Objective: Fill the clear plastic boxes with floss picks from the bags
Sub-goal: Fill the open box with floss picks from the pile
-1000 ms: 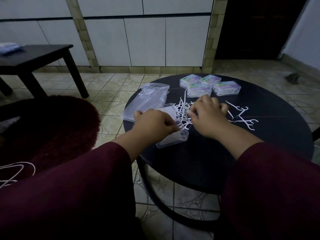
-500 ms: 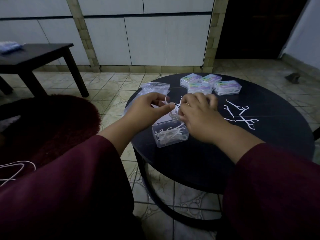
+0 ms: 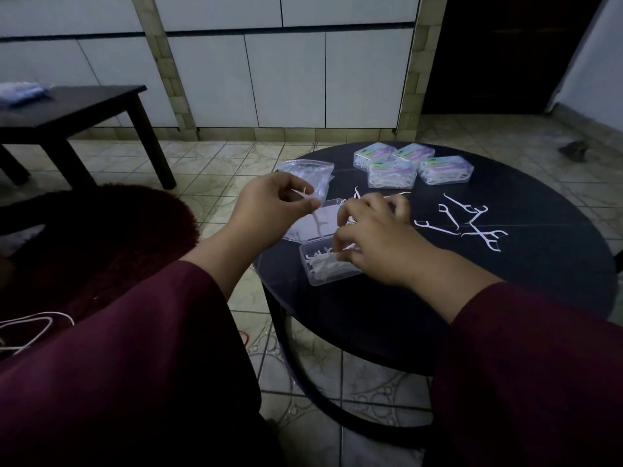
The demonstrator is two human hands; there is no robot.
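An open clear plastic box sits near the left edge of the round black table, with several white floss picks inside. Its lid lies open behind it. My left hand is raised over the lid and pinches a white floss pick between thumb and fingers. My right hand hovers at the box's right side, fingers curled around a small bunch of picks. Several loose picks lie on the table to the right. A clear zip bag lies behind my left hand.
Several closed, filled boxes with coloured labels are grouped at the table's far side. A dark low table stands at the far left on the tiled floor. A dark red fuzzy cushion with white cords lies left of me.
My left hand has lifted off the box and moved up and left, now pinching a single pick. My right hand has drawn back toward the box's right side.
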